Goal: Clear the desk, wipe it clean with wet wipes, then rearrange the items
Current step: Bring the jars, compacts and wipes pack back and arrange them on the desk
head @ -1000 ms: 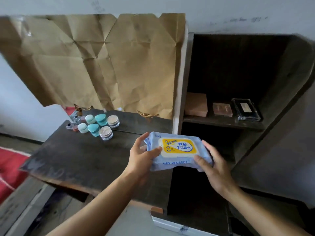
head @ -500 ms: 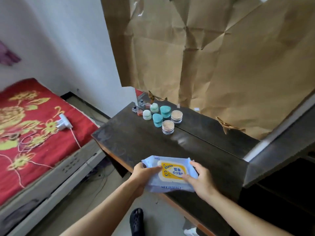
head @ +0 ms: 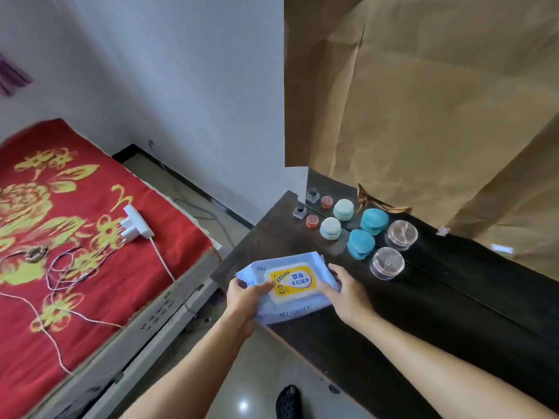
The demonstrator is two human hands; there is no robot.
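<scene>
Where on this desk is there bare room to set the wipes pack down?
Bare desk runs right of the nearer clear jar, between the brown paper and the near edge. The far left corner, beyond the wipes pack, is crowded with small jars.

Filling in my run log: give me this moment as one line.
left hand: grips wet wipes pack | right hand: grips wet wipes pack | desk: jars not yet cleared | wiping: not started
</scene>
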